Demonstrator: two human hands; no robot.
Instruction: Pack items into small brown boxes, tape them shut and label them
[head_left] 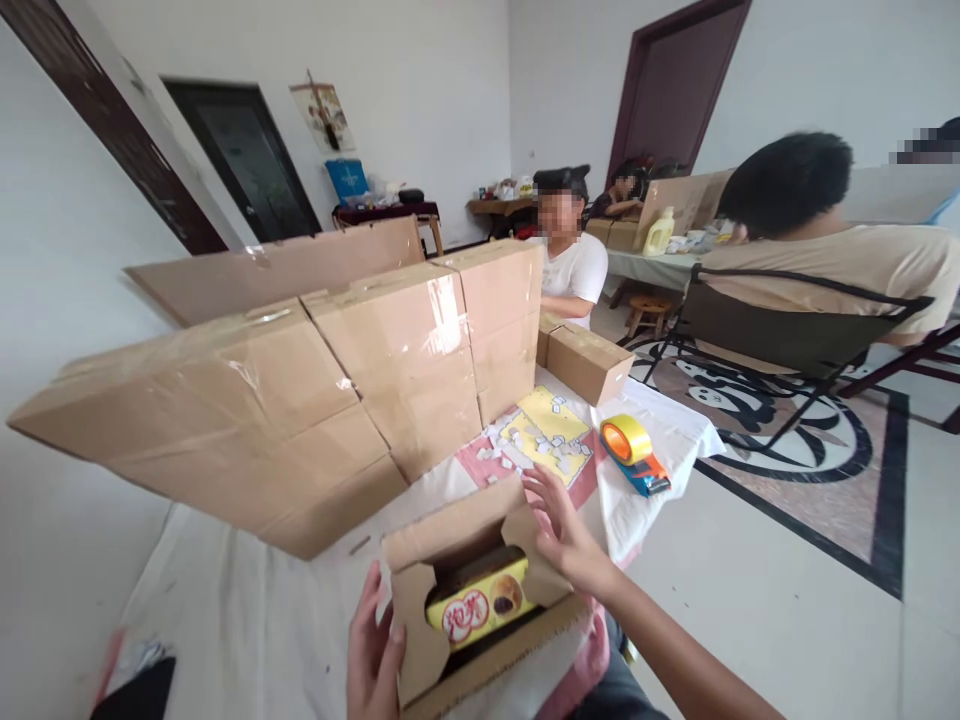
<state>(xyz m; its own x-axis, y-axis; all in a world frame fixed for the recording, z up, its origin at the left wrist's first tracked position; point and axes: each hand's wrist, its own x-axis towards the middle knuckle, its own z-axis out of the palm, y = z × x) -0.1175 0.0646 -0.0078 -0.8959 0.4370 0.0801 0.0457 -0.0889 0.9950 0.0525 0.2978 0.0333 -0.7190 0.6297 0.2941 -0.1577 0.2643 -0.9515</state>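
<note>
A small open cardboard box sits on the table's near edge, its flaps up. Inside lies a yellow snack package with red characters and a pastry picture. My left hand presses against the box's left side flap. My right hand rests with fingers spread on the right side flap. Neither hand grips the package.
Sealed cardboard cartons are stacked across the table with its white cloth. A yellow tape dispenser and a yellow sheet with small stickers lie to the right. A person in white sits behind; another sits in a folding chair.
</note>
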